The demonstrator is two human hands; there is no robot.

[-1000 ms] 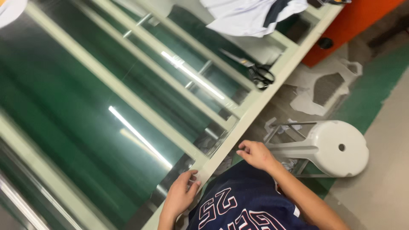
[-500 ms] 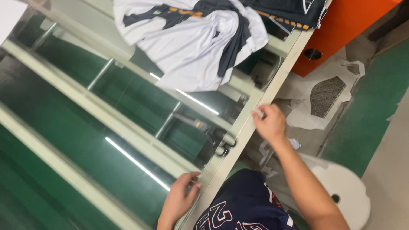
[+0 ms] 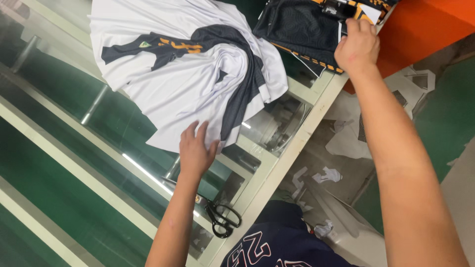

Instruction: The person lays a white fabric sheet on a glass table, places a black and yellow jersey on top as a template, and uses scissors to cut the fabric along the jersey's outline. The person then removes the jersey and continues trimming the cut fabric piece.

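From the head camera we see our left hand [image 3: 195,151] lying flat on the near edge of the crumpled white jersey [image 3: 183,69], fingers spread apart and pressing on the cloth rather than pinching it; the jersey lies heaped on the glass-topped table [image 3: 74,163], its dark side panels and a short orange marking folded into the creases. Our right hand [image 3: 357,45] reaches far over to the dark garment with orange trim [image 3: 297,29] at the table's far corner, fingers curled together on its edge beside a small black rectangular tag [image 3: 336,8] and a white slip under it; we cannot tell whether they truly grip the cloth. To do this well, we judge, we should keep the left palm flat so the white jersey does not slide, and take the dark piece by its hem rather than by the tag. A small yellow-green shield-shaped badge [image 3: 144,44] sits on the jersey's dark band. Black-handled scissors [image 3: 222,220] lie near the table's edge, well apart from both hands.
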